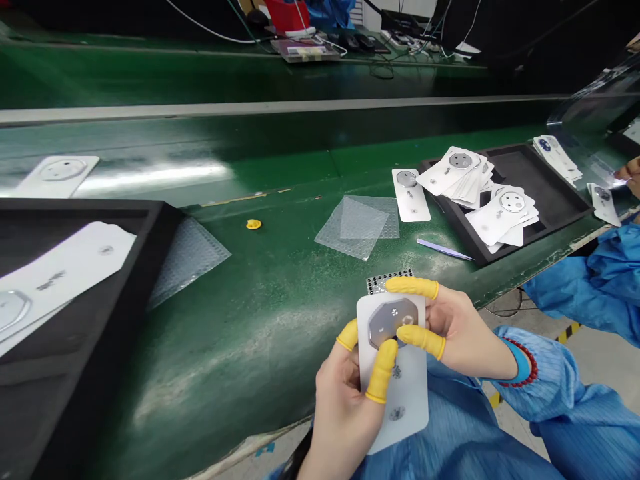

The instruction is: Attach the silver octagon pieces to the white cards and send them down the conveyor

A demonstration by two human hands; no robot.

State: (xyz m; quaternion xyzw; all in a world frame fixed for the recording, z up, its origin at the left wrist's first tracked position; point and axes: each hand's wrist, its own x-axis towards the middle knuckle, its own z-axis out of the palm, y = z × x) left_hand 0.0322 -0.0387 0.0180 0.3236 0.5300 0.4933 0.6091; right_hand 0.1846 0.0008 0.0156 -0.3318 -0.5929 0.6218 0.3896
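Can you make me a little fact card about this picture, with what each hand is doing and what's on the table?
Left hand: holds a white card, thumb on its front
Right hand: thumb on the card's grey part
Finger covers: yellow
Table: green
Lying on it: purple tweezers, clear plastic sheets, small yellow thing
Trays: two, black, both with white cards; one left, one right
Right edge: another person's hand

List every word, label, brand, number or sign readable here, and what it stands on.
No text is legible.
White panel in the left hand and right hand: dark marks, too blurred to read.
Piled panels at the right-hand black tray: similar marks, too small.
Top panel in the left-hand black tray: similar, blurred.
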